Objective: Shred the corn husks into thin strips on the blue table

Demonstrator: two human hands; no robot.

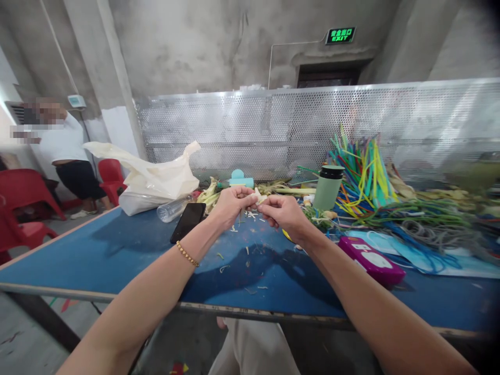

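Over the middle of the blue table, my left hand and my right hand meet with fingers pinched. Between their fingertips is a small pale, cream-coloured plant-like piece; its exact kind is too small to make out. Both hands appear to grip it, the left from its left side and the right from its right. Beneath and in front of them, thin pale scraps lie scattered on the tabletop. Pale green stalks lie just behind my left hand.
To the left are a white plastic bag, a clear bottle and a black phone. On the right stand a green tumbler, a purple box and colourful strips. A perforated metal panel rises behind. A person stands far left.
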